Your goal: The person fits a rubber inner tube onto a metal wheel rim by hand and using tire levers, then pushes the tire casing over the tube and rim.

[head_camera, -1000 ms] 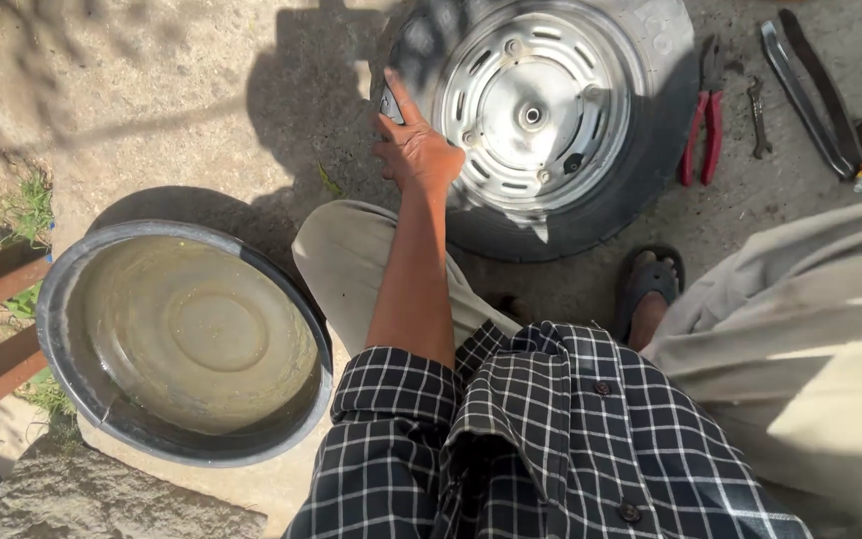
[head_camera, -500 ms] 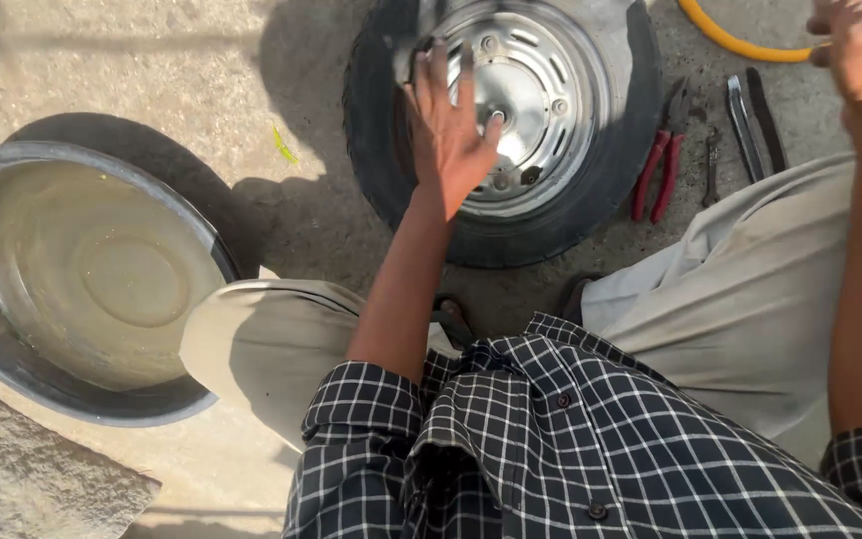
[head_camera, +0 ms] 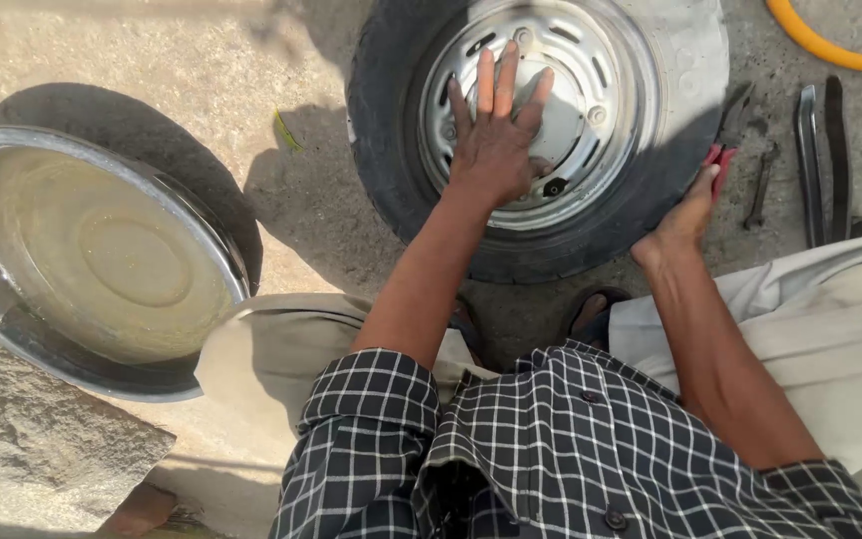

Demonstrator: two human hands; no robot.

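A black tyre on a silver steel rim lies flat on the ground in front of me. My left hand rests palm down on the rim's middle, fingers spread. At the tyre's lower right edge my right hand touches the rubber sidewall, fingers partly hidden behind the tyre's curve. I squat over it in a checked shirt and beige trousers.
A wide metal basin with murky water stands at the left. Red-handled pliers, a small spanner and two flat tyre levers lie right of the tyre. A yellow hose curves at the top right. A stone sits lower left.
My left hand has slid from the tyre's edge onto the rim's middle. My right hand came down from the upper right to the tyre's lower right edge. The view shifted closer.
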